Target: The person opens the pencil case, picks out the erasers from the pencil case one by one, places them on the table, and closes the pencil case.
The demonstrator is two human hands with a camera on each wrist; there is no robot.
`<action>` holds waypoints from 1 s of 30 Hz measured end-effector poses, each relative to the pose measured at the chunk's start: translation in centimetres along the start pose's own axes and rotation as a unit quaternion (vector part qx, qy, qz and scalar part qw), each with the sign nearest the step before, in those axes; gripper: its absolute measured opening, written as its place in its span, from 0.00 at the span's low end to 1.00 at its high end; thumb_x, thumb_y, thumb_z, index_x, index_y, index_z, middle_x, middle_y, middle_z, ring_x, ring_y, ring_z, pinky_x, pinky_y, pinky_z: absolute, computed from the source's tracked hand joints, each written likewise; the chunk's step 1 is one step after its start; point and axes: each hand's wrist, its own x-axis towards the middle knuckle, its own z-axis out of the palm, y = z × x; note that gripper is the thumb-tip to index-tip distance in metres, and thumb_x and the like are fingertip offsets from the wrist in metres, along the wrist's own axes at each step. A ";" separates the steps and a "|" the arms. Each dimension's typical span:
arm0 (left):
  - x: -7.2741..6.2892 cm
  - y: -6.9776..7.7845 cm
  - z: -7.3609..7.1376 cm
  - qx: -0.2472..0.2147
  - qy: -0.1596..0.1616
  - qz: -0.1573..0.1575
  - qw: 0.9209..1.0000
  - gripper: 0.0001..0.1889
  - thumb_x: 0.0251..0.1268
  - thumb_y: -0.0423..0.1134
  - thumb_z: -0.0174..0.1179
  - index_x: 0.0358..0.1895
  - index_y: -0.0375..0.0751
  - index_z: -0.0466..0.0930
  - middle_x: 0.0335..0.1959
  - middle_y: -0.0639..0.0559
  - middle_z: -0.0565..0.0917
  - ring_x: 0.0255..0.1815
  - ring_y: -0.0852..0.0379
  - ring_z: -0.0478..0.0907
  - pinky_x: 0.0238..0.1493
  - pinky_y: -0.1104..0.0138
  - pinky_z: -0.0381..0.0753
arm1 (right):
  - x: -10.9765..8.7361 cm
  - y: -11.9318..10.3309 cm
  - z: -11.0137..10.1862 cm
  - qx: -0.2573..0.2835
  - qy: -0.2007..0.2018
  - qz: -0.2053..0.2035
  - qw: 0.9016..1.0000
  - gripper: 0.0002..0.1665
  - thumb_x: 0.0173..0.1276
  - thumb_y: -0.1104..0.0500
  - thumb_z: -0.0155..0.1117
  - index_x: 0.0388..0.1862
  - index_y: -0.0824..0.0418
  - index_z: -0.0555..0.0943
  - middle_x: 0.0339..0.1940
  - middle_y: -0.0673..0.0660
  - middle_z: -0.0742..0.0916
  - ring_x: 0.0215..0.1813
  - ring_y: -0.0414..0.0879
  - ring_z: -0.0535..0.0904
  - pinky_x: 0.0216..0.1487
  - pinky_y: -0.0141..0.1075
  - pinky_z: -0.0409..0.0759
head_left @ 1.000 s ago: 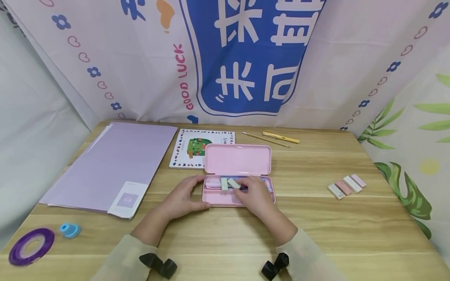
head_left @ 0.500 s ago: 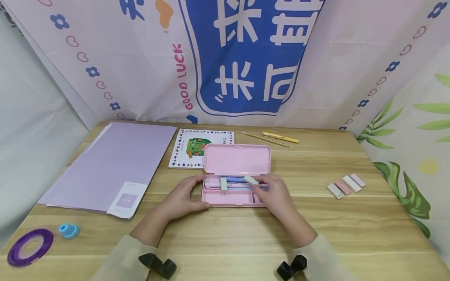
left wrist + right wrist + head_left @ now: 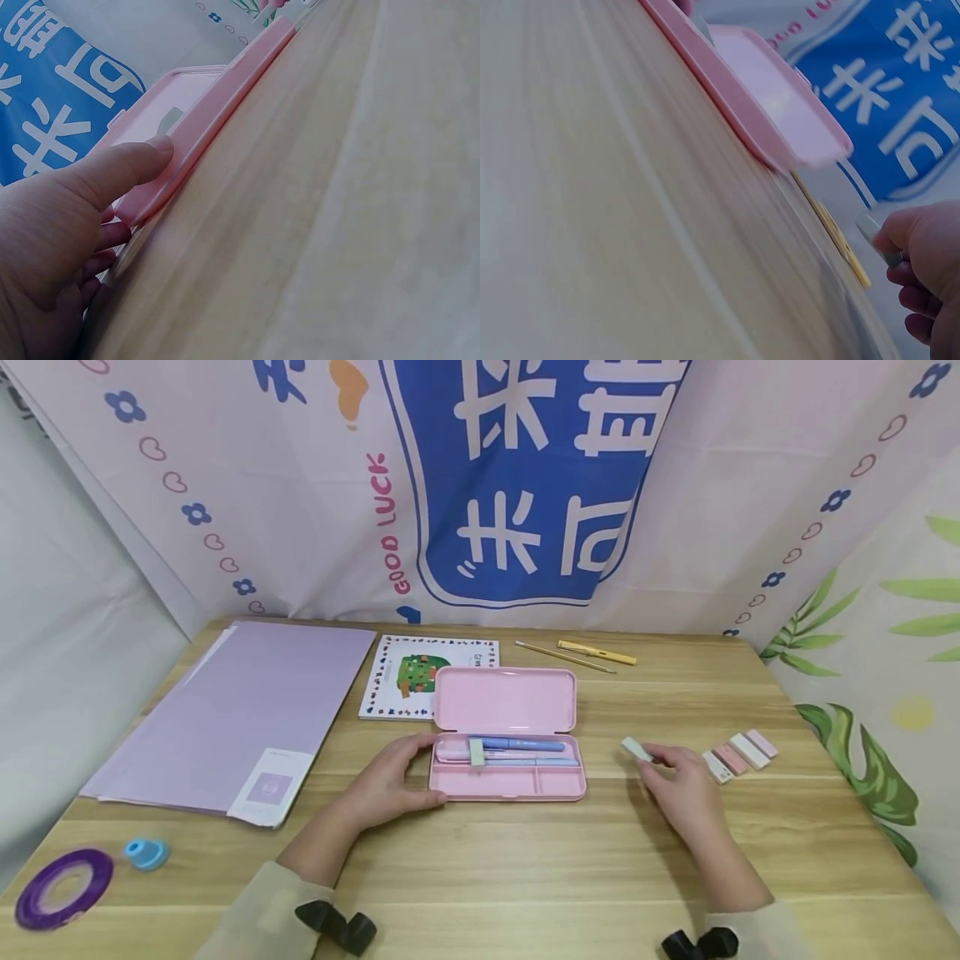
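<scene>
An open pink pencil case (image 3: 507, 783) stands in the middle of the table, lid tipped back. My left hand (image 3: 393, 783) holds its left end; in the left wrist view the thumb lies on the front wall, and the other fingers are partly hidden behind the end. Inside are blue pens (image 3: 521, 744) and a pale green eraser (image 3: 477, 751) lying across them. To the right of the case, my right hand (image 3: 684, 789) pinches another pale green eraser (image 3: 636, 748) between thumb and fingertips, raised over the table, as the right wrist view (image 3: 879, 238) of the eraser also shows.
Several erasers (image 3: 748, 750) lie in a row just beyond my right hand. A pencil (image 3: 566, 657) and a yellow pen (image 3: 597, 652) are at the back. Left stand a booklet (image 3: 390, 672), a purple folder (image 3: 255, 702), a purple ring (image 3: 30, 893) and a blue cap-like piece (image 3: 147, 853).
My right hand has lifted one pale green eraser out of the pencil case and carried it right, towards the row of erasers. The left hand has stayed on the case.
</scene>
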 end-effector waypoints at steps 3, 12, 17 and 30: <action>0.0 0.0 0.0 0.001 0.000 0.000 1.000 0.45 0.49 0.53 0.74 0.71 0.42 0.65 0.72 0.40 0.68 0.75 0.39 0.61 0.75 0.45 0.61 | -0.3 1.6 -1.3 -0.015 0.010 0.020 1.000 0.21 0.69 0.55 0.61 0.56 0.66 0.82 0.50 0.67 0.85 0.54 0.58 0.78 0.52 0.48 0.76; 0.1 -0.1 0.0 0.002 0.001 0.000 1.000 0.45 0.49 0.54 0.74 0.70 0.41 0.65 0.72 0.40 0.68 0.74 0.39 0.61 0.75 0.44 0.61 | -0.8 4.7 -3.5 -0.049 0.021 0.073 0.996 0.22 0.70 0.55 0.60 0.55 0.69 0.81 0.56 0.72 0.82 0.57 0.64 0.77 0.55 0.55 0.75; 0.1 -0.1 0.0 0.003 0.002 0.001 1.000 0.45 0.49 0.54 0.74 0.70 0.41 0.66 0.71 0.39 0.68 0.74 0.39 0.62 0.75 0.44 0.61 | -0.9 5.4 -3.6 -0.064 0.000 0.087 0.994 0.23 0.70 0.54 0.58 0.56 0.70 0.80 0.54 0.72 0.83 0.56 0.64 0.79 0.55 0.56 0.76; 0.0 0.0 0.0 0.003 -0.002 -0.004 1.000 0.45 0.49 0.54 0.74 0.70 0.41 0.65 0.72 0.39 0.68 0.75 0.39 0.61 0.75 0.45 0.60 | -1.0 5.6 -3.6 -0.082 -0.002 0.080 0.993 0.25 0.69 0.52 0.61 0.54 0.70 0.80 0.52 0.71 0.82 0.55 0.65 0.77 0.54 0.58 0.74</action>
